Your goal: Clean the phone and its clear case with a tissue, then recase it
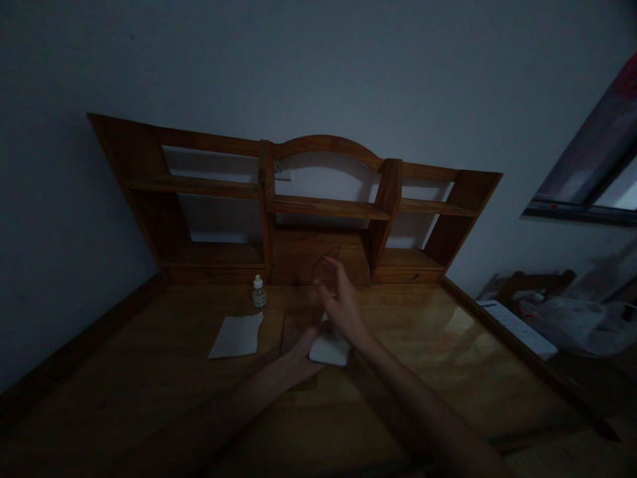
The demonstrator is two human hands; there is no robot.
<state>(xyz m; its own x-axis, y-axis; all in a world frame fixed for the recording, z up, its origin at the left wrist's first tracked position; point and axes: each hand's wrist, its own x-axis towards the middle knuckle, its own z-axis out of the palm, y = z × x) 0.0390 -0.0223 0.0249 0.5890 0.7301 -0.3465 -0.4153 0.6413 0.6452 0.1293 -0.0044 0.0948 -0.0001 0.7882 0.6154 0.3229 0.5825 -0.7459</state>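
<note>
A white, flat, round-cornered slab (pixel 329 348), much like a phone, lies in my left hand (pixel 301 353). The fingers of that hand are closed round its left side and partly hidden. Above the slab is my right hand (pixel 343 309), its thumb and fingers bent toward each other. At their tips shows a thin, clear sheet (pixel 326 263) with a dark curved edge, blurred in the dim light. Behind my left hand, a dark, thin outline of a flat object (pixel 291 332) shows on the wooden desk (pixel 189 398); its kind is unclear.
On the left of the desk stand a small dropper bottle (pixel 259 293) with a white cap and, nearer me, a torn-edged white paper (pixel 237 336). A wooden shelf unit (pixel 328 210) lines the back. Beyond the right edge are white papers (pixel 517 328) and a plastic bag (pixel 577 325).
</note>
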